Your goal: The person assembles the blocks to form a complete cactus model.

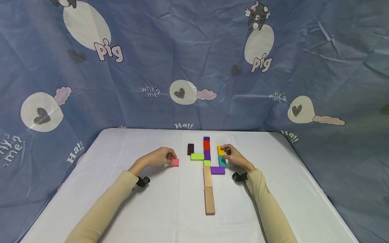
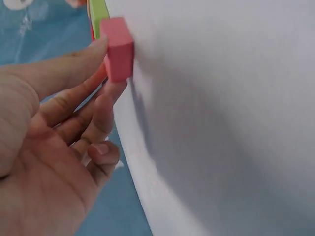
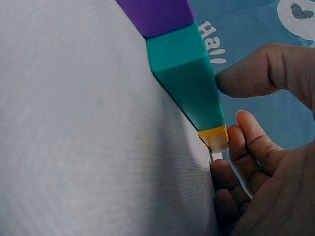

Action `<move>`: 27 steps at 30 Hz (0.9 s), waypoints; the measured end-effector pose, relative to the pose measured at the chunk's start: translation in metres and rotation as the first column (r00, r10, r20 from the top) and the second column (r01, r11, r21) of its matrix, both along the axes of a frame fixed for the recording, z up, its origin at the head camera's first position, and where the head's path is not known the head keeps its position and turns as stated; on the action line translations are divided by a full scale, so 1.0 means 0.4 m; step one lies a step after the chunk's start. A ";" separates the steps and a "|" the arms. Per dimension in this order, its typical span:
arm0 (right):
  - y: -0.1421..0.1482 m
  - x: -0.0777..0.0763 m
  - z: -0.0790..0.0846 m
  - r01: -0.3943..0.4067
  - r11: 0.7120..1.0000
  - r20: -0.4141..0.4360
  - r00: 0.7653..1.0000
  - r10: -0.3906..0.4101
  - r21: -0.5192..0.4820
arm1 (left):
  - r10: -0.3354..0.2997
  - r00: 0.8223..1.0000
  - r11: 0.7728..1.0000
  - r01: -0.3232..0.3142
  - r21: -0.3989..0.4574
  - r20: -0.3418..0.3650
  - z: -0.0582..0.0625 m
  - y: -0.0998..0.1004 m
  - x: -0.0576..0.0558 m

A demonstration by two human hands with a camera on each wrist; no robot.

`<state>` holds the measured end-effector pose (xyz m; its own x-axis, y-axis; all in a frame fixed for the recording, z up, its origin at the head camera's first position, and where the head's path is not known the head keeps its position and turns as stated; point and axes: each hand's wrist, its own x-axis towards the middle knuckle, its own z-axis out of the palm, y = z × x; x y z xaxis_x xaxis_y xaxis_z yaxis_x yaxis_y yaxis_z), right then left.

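On the left side of the layout, my left hand (image 1: 159,157) pinches a small pink block (image 1: 175,163) between thumb and fingertips. The left wrist view shows the pink block (image 2: 118,49) held at its side, with the other fingers loosely bent. My right hand (image 1: 237,158) is at a teal block (image 1: 222,163) and a yellow block (image 1: 219,148), which lie end to end. In the right wrist view the thumb is at the teal block's (image 3: 182,78) edge and a fingertip is by the yellow block (image 3: 214,138); thumb and fingers stand apart. A purple block (image 1: 217,170) adjoins the teal one.
A central line holds a red block (image 1: 206,145), purple block (image 1: 207,155), small lime block (image 1: 207,163) and two wooden blocks (image 1: 207,177). A longer lime block (image 1: 197,157) branches left, near a dark block (image 1: 190,149). A patterned blue cloth (image 1: 225,114) hangs behind the white table (image 1: 146,216).
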<state>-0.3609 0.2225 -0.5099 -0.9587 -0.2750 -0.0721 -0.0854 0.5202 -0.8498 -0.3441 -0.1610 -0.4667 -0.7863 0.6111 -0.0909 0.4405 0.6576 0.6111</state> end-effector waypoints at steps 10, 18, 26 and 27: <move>-0.002 -0.001 0.000 0.020 1.000 0.001 1.000 -0.020 0.008 | 0.169 0.980 0.985 -0.165 0.047 -0.104 -0.015 0.007 -0.070; 0.001 -0.004 -0.001 0.001 1.000 -0.020 1.000 -0.001 0.008 | 0.283 0.947 0.958 -0.271 0.092 -0.150 -0.034 0.053 -0.132; -0.001 -0.002 -0.001 0.014 1.000 -0.018 1.000 -0.014 0.013 | 0.315 0.937 0.948 -0.303 0.097 -0.154 -0.032 0.100 -0.179; -0.001 -0.003 -0.001 0.015 1.000 -0.023 1.000 -0.014 0.022 | 0.313 0.937 0.949 -0.301 0.099 -0.156 -0.032 0.106 -0.183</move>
<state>-0.3620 0.2220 -0.5104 -0.9640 -0.2599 -0.0559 -0.0971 0.5400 -0.8360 -0.4175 -0.1187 -0.4795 -0.9367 0.3373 0.0939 0.3242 0.7341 0.5966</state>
